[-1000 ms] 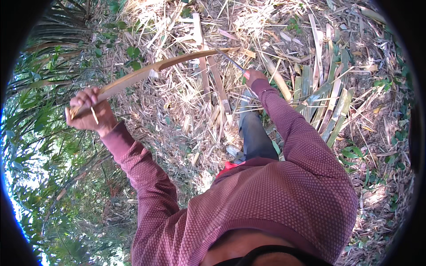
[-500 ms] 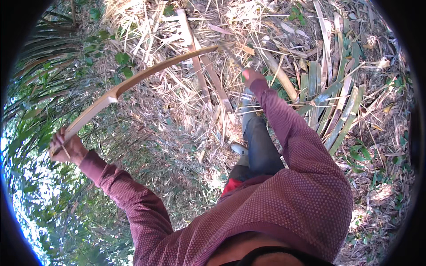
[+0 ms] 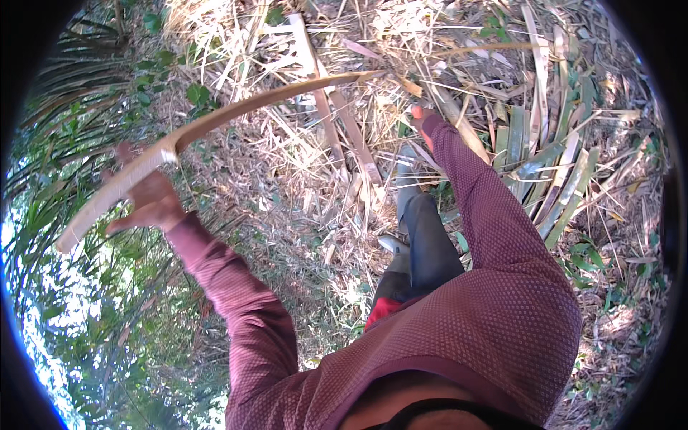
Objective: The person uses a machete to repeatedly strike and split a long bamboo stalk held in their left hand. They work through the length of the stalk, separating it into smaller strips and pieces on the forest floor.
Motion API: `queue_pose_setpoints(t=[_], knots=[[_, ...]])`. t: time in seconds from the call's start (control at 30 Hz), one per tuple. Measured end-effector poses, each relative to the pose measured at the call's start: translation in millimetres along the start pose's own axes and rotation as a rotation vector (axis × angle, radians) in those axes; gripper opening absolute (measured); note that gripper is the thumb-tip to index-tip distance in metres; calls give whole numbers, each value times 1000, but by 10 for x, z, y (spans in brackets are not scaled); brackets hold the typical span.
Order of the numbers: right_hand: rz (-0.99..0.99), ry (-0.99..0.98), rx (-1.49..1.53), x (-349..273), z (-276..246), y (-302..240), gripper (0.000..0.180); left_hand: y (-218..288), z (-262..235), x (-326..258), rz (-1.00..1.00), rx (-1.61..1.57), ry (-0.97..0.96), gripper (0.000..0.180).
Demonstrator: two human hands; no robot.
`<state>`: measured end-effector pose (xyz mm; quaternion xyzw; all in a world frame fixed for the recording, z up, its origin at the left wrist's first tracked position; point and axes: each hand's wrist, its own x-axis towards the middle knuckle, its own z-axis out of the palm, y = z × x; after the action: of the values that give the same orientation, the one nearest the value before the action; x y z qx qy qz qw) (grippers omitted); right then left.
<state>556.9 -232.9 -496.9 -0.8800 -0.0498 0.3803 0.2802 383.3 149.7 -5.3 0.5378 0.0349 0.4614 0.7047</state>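
A long, curved strip of split bamboo or cane, pale at its wide near-left part and tan toward its thin far end, spans the upper left. My left hand is behind its wide part, fingers spread and thumb apart, not wrapped round it. Where the strip steps narrower, a pale notch shows. My right hand is beyond the strip's thin end, its fingers curled; what is in it is too blurred to make out. Past it, a thin tan strip stretches to the right.
Several green and brown split lengths lie at the right. Flat brown slats and pale shavings cover the litter ahead. Leafy plants crowd the left. My dark-trousered leg stands at the middle.
My left hand has let go of the strip's near end, opened and moved right along it. My right hand moved slightly right, and the thin tan strip now shows beyond it.
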Motion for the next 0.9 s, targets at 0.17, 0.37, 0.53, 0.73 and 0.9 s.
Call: queue_pose_setpoints(t=[0.17, 0.37, 0.53, 0.73, 0.9], knots=[[53, -46, 180, -529, -334, -290, 59, -460, -200, -15, -57, 162, 175, 75], [-62, 265, 10, -1345, -319, -658, 41, 986, -252, 298, 21, 18, 77, 62], [9, 33, 450, -1428, 186, -357, 36, 2719, -673, 554, 200, 247, 203, 65], [67, -476, 1282, -3116, 372, -1232, 35, 3515, -1580, -357, 286, 430, 556, 33], [-384, -632, 1679, -3600, 408, -1978, 59, 2450, -2916, -1376, -125, -152, 835, 34]])
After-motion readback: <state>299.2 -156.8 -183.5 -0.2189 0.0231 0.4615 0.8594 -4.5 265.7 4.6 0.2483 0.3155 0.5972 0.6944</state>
